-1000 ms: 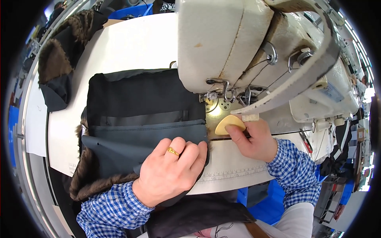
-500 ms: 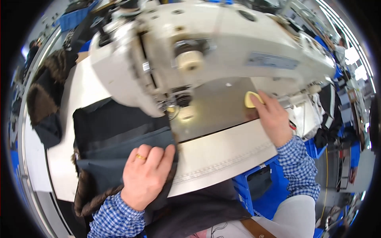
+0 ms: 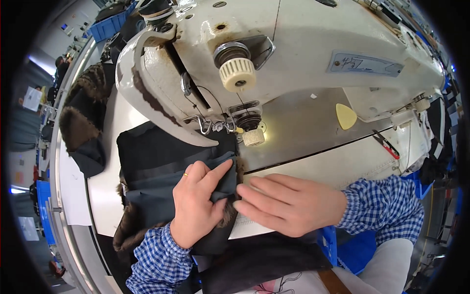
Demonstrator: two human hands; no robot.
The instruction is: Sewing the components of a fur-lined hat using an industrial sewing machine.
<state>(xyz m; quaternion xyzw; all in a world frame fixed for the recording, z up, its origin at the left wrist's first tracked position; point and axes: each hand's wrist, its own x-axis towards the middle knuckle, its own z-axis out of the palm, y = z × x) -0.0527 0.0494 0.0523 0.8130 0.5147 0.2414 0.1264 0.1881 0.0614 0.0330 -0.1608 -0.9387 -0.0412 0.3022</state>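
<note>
A dark fabric piece with brown fur edging (image 3: 156, 171) lies on the sewing machine table, its upper right part beneath the machine head. My left hand (image 3: 198, 203) grips it near the right edge, index finger stretched along the blue-grey strip and thumb lower down by the fur. My right hand (image 3: 289, 203) is open, its fingers stretched out and their tips beside that edge. Just above the fabric's upper right corner are the needle area and presser parts (image 3: 218, 126), which hide the corner partly. Yellow tailor's chalk (image 3: 346, 116) rests on the metal plate, out of both hands.
The white sewing machine (image 3: 303, 54) stretches across the far side. Red-handled thread snips (image 3: 387, 144) lie at the right of the table. Another fur-trimmed piece (image 3: 83, 122) hangs at the left edge. Below the table on the right is a blue bin (image 3: 355, 252).
My right hand has let go of the yellow chalk on the plate and moved left to the fabric's edge. My left hand's index finger now stretches forward, its thumb apart.
</note>
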